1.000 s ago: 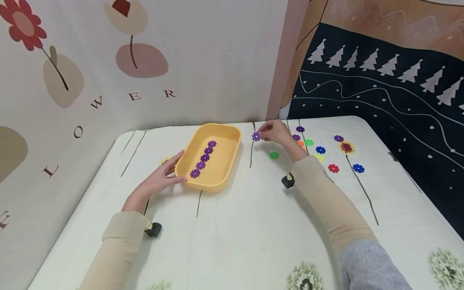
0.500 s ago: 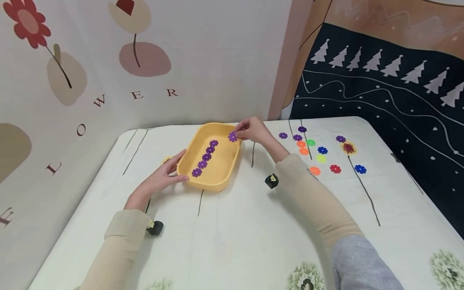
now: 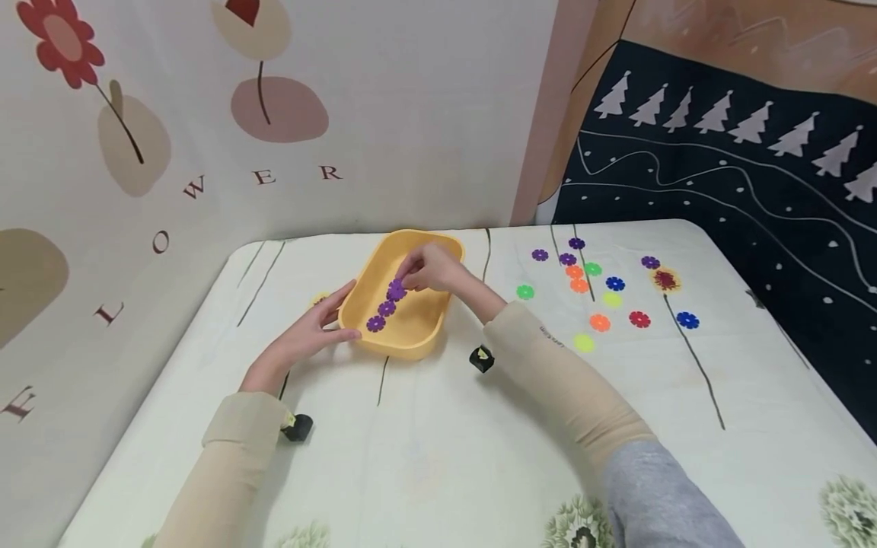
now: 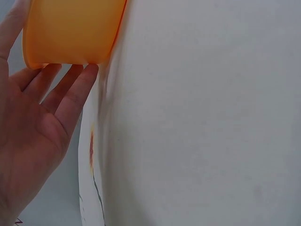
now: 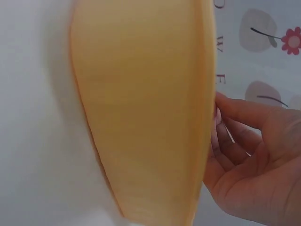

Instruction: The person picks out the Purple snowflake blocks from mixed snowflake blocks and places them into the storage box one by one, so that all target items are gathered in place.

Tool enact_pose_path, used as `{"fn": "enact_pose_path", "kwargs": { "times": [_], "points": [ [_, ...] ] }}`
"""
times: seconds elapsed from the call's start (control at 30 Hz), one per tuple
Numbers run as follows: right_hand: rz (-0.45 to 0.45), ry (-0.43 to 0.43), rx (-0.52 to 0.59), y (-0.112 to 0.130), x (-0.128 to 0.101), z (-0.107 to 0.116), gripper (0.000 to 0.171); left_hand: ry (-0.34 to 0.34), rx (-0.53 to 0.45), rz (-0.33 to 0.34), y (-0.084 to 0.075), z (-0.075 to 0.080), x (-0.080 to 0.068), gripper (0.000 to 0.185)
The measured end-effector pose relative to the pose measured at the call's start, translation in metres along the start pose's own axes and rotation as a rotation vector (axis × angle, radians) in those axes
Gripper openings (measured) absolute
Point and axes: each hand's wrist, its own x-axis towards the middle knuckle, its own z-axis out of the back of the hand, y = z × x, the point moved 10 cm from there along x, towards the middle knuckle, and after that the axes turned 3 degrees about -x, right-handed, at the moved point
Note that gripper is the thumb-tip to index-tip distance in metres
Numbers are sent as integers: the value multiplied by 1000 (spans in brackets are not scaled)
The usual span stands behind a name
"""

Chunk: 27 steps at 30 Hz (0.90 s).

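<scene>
A yellow plastic tray [image 3: 425, 335] stands on the table, with a slanting row of purple flower-shaped discs [image 3: 376, 324] inside. My left hand [image 3: 307, 329] holds its near left corner, thumb at the rim. In the left wrist view the fingertips [image 4: 91, 70] touch the tray's outer wall [image 4: 75, 37]. Over the tray my right hand [image 3: 432, 268] pinches a purple flower-shaped disc [image 3: 396, 289] at the upper part of the row, and hides what lies beneath. In the right wrist view the tray wall [image 5: 141, 108] covers the right fingertips.
Loose flower-shaped discs lie to the right: purple [image 3: 540, 255], green [image 3: 525, 291], orange [image 3: 600, 323], yellow [image 3: 584, 342], red [image 3: 640, 319] and blue [image 3: 688, 320]. A printed curtain [image 3: 425, 152] rises behind the white tablecloth [image 3: 425, 441].
My right hand has carried the purple disc leftward from the table, over the tray's right rim, down to the row inside. The left hand has stayed at the tray's corner.
</scene>
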Motion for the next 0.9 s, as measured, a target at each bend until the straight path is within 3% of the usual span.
{"fn": "enact_pose_path", "kwargs": {
  "times": [0.47,0.9],
  "points": [
    [-8,211,-122,-4,2,-54,5,11,-8,-13,-1,0,0,89],
    [-63,248,-243,-13,1,-65,7,1,-1,-9,-1,-1,0,90]
  ]
}}
